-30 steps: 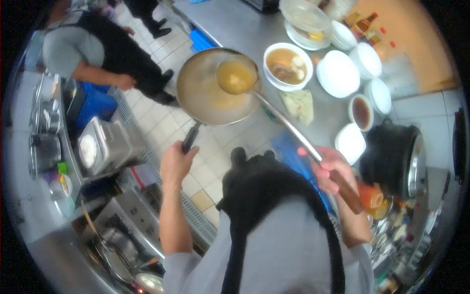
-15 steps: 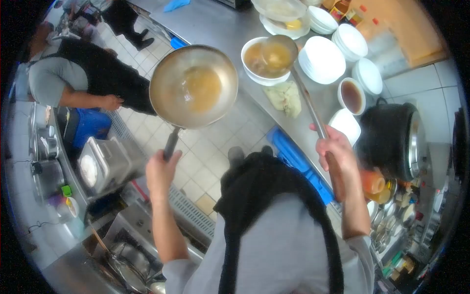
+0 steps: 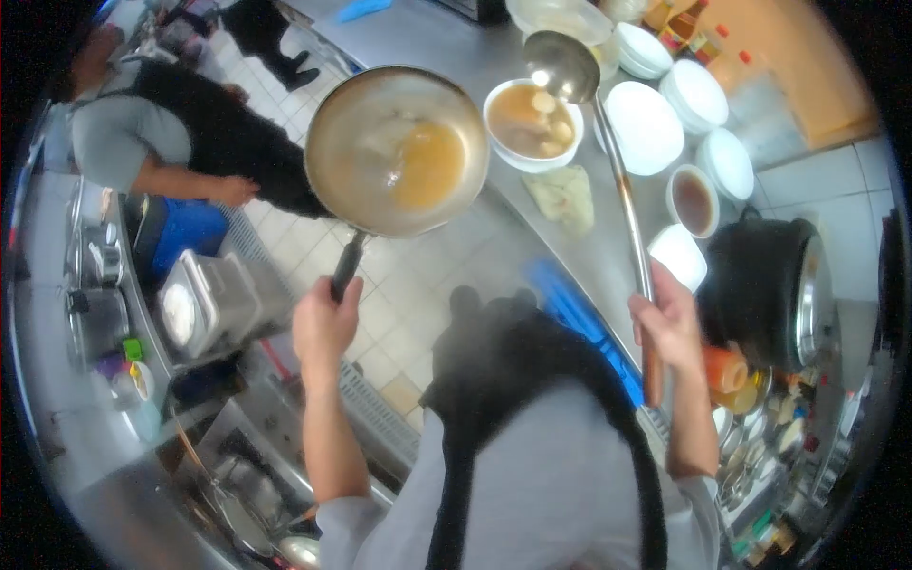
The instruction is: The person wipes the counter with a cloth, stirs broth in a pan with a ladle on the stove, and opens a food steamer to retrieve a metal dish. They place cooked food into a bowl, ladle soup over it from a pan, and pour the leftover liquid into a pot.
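Observation:
My left hand (image 3: 326, 321) is closed around the black handle of a wok (image 3: 356, 185), which hangs over the floor gap with some yellowish broth in it. In my right hand (image 3: 672, 318) is a long metal ladle (image 3: 622, 176), gripped by its wooden-ended handle. The ladle's bowl is tilted at the back edge of a white bowl of brown soup (image 3: 518, 109). Pale round pieces lie in the soup and by the ladle's lip. A folded cloth (image 3: 562, 198) rests on the counter just in front of that bowl.
White bowls (image 3: 638, 128) stand stacked along the steel counter (image 3: 408, 38), beside a bowl of dark sauce (image 3: 693, 201) and a black lidded pot (image 3: 760, 275). Bottles (image 3: 686, 24) stand behind. A co-worker (image 3: 142, 133) is at the left, near a blue bin (image 3: 190, 233).
The ladle's bowl has moved up and away from over the soup bowl and now holds little or nothing; more soup and pale pieces show in the bowl. The wok appears slightly further right.

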`<state>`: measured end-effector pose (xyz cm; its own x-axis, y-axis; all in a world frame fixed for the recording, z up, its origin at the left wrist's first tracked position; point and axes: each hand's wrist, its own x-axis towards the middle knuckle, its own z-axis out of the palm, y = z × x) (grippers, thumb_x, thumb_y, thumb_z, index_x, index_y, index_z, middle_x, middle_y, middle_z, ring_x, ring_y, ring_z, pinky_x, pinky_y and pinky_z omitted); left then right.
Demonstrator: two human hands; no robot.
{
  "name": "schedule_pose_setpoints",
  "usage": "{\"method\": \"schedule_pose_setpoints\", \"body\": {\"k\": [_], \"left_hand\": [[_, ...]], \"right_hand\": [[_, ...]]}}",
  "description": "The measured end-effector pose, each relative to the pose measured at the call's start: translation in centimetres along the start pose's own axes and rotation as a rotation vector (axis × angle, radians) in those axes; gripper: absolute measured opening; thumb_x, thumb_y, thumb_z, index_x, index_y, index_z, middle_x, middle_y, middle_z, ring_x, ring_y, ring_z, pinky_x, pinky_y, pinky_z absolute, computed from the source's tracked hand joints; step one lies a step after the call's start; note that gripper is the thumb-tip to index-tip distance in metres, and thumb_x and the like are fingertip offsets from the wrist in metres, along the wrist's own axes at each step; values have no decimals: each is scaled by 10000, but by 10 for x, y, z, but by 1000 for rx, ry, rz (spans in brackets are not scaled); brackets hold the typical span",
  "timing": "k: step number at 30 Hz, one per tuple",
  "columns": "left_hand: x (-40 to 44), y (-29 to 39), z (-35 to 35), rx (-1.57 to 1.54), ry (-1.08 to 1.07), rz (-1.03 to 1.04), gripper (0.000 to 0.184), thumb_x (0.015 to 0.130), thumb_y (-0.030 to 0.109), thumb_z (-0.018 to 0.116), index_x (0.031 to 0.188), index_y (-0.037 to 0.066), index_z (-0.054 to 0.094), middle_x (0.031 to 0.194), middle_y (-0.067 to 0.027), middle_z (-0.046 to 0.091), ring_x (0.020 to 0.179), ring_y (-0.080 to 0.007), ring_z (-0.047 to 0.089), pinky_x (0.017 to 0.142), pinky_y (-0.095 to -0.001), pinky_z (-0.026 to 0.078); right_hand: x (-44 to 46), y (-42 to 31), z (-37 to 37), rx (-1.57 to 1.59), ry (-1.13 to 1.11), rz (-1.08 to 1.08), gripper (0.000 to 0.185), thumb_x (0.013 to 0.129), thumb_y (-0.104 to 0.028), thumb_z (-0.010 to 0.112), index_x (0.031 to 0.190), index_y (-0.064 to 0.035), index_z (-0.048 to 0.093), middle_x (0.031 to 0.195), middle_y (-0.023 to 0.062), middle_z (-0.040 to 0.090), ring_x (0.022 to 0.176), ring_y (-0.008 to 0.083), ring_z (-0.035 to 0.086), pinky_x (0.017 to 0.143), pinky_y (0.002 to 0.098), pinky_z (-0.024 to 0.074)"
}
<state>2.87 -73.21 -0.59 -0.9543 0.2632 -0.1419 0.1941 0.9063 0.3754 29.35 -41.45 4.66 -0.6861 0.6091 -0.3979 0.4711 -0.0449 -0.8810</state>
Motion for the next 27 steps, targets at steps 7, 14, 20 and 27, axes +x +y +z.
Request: {"method": "schedule_pose_setpoints", "body": {"k": [7,14,20,27], "left_hand": [[-7,9,-5,24,-11,-68,417,850,428,705,859,17,634,688,-197,625,708,-412,629,635,-458,483],[-16,10,-5,5,13,-50,408,860,435,691,856,29,644,709,-185,646,724,-399,645,649,-467,496],[-15,7,-3,21,-9,-35,410,869,437,675,867,29,646,748,-198,660,750,-404,651,666,-479,500],[-12,-2,6,10,-75,-93,415,867,432,676,864,18,646,756,-201,662,760,-408,650,670,-481,496]], "right_hand": [[2,0,17,118,-276,7,554,869,-15,583,1411,17,467,764,14,588,486,80,511,443,225,427],[13,0,43,53,-436,66,488,882,-14,565,1367,-16,505,748,2,577,507,83,529,451,224,439],[20,-8,56,204,-578,185,454,875,-49,570,1323,11,521,705,21,557,465,106,519,406,234,423],[22,-12,57,705,-674,424,465,894,-48,557,1317,128,476,654,43,521,383,122,493,349,237,420]]}}
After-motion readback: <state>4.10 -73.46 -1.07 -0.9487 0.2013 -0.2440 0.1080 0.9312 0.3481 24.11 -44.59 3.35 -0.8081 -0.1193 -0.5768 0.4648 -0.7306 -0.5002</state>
